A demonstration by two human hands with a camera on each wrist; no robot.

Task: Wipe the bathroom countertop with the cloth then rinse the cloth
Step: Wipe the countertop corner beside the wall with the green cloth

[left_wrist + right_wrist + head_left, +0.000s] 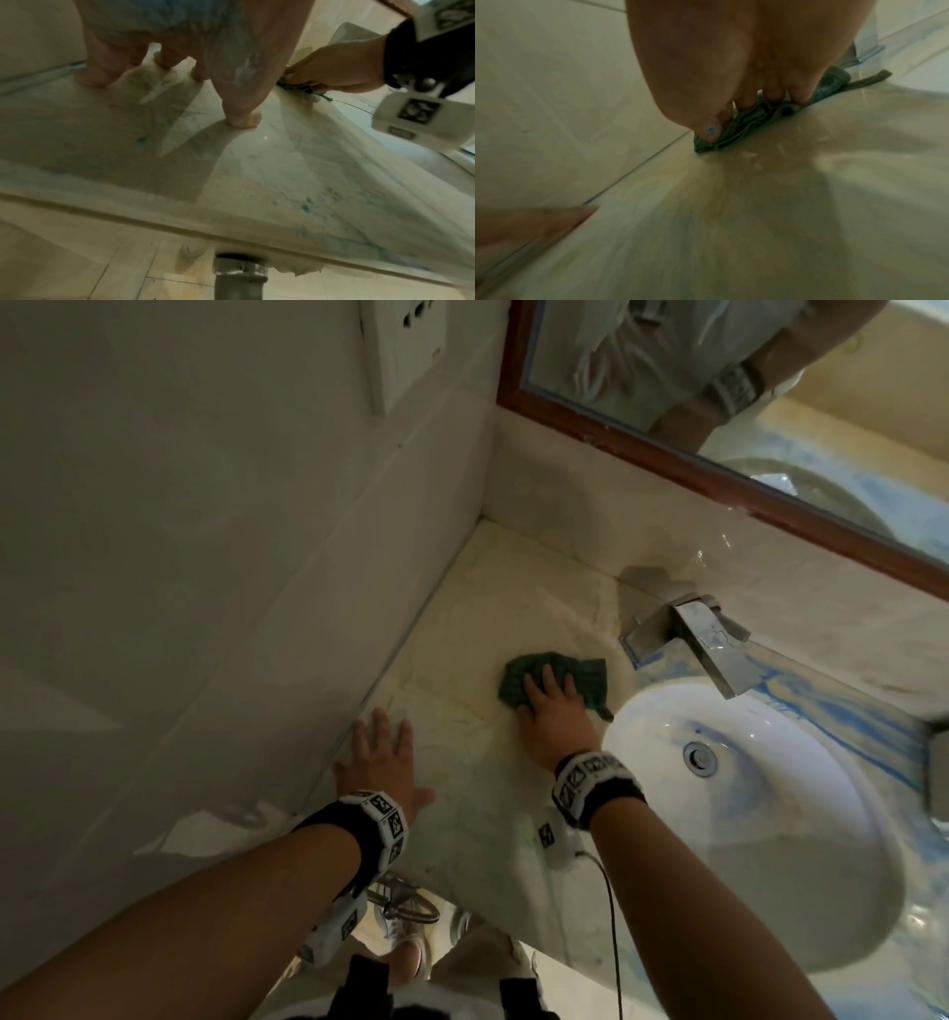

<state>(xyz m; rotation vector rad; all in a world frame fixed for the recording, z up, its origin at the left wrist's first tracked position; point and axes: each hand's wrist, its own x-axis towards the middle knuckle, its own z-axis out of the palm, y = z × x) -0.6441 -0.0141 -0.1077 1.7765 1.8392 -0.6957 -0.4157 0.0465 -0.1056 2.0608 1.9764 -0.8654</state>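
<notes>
1. A person's right hand point(552, 716) presses a crumpled dark green cloth point(557, 677) flat against a pale, glossy marble worktop point(477, 629), just left of a white oval sink basin point(780, 819).
2. The grip of the right hand appears to be fingers laid over the cloth with the tips bent down into its folds point(746, 99); the right wrist view is blurred, so how tightly they pinch it cannot be told.
3. The cloth lies on the worktop between the tiled side wall point(231, 557) and the basin, in front of a square chrome tap point(703, 639) whose spout reaches over the basin.
4. The left hand point(382, 762) rests on the worktop near the side wall, well apart from the cloth, its fingers straight and spread, holding nothing.
5. In the left wrist view, the left fingertips point(241, 119) touch the stone surface, which carries faint blue-green stains point(306, 207).
6. Blue streaks mark the worktop beyond the basin point(842, 711).
7. A wood-framed mirror point(770, 377) hangs above the backsplash, and a white wall socket plate point(405, 346) sits on the side wall.
8. Both wrists wear black bands with patterned marker tags point(590, 780).
</notes>
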